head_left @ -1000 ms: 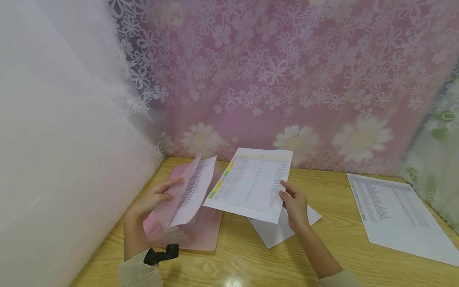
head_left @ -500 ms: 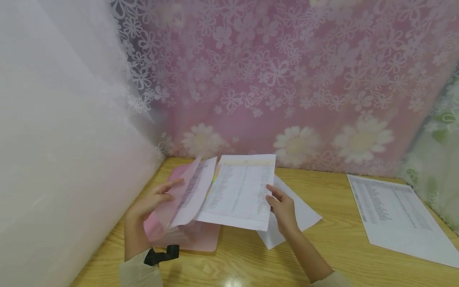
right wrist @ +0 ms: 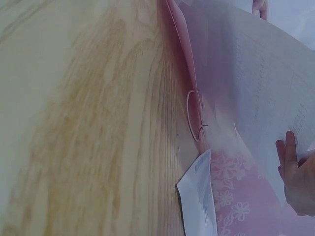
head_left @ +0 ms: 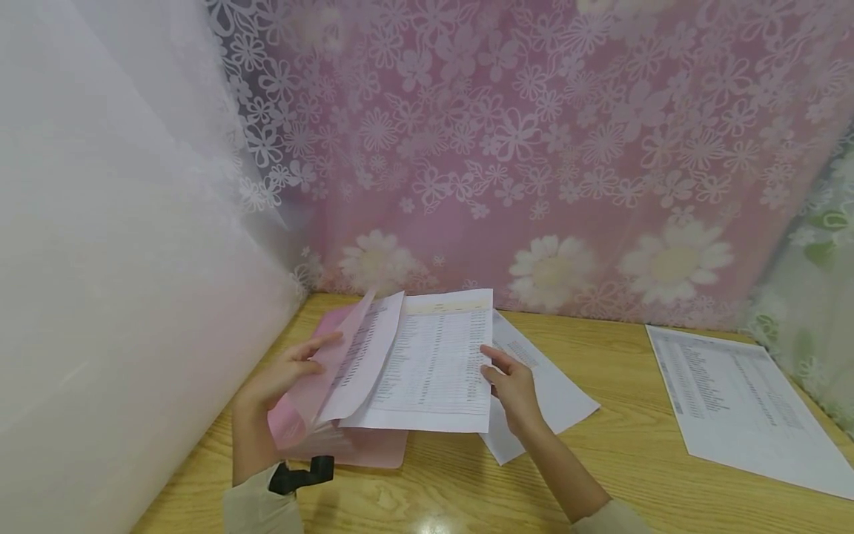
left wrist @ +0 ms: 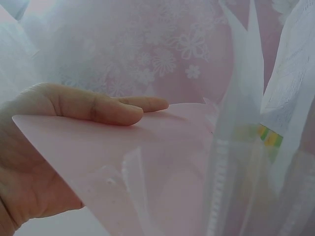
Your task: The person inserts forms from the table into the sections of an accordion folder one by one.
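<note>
A pink folder (head_left: 376,449) lies spread at the left of the table. My left hand (head_left: 287,374) holds its raised cover, with fingers over the edge (left wrist: 118,110). A curved printed sheet (head_left: 353,371) stands inside, beside the cover. My right hand (head_left: 517,389) pinches the right edge of a second printed sheet (head_left: 440,363) with a pale yellow header. Its left side passes behind the curved sheet, over the folder. In the right wrist view the right hand (right wrist: 299,184) shows beside the sheet (right wrist: 270,83).
A white paper (head_left: 550,386) lies askew on the wooden table (head_left: 627,460), partly under the held sheet. Another printed sheet (head_left: 740,408) lies at the far right. A thin loop of string (right wrist: 188,115) hangs by the folder's edge. Flowered curtains (head_left: 467,148) stand behind the table.
My right hand has moved left and slightly down with its sheet, which now overlaps the folder behind the curved sheet. Its coloured left margin is now covered. The left hand stays put.
</note>
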A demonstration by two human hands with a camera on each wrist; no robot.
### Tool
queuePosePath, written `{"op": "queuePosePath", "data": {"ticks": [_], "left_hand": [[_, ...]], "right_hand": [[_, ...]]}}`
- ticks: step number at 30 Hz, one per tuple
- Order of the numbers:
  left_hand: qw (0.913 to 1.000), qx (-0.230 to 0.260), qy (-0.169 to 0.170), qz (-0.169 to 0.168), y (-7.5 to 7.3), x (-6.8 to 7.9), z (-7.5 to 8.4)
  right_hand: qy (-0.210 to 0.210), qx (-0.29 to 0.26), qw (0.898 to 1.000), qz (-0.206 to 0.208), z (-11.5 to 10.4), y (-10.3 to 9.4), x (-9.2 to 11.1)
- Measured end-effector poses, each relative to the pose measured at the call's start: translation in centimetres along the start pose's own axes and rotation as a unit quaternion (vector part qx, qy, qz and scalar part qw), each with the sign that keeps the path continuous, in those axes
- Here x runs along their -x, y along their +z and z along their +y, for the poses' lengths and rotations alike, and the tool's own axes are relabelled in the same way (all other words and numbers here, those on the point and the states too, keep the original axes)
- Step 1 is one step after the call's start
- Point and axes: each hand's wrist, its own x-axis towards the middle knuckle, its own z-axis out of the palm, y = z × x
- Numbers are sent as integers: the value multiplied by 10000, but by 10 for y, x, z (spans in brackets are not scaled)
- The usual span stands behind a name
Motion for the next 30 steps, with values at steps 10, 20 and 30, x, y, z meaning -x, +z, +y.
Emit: {"op": "queuePosePath", "data": {"ticks": [10, 20, 30], "left_hand": [[9999, -14, 98, 14, 1, -1, -1], [9999, 13, 119, -6, 1, -1, -1], [9999, 49, 92, 15, 1, -1, -1]], "right_hand": [[-31, -27, 10000, -82, 1, 11, -2], [-21, 20, 9998, -215, 2, 19, -5], [-93, 187, 9992, -347, 0, 30, -12]]}}
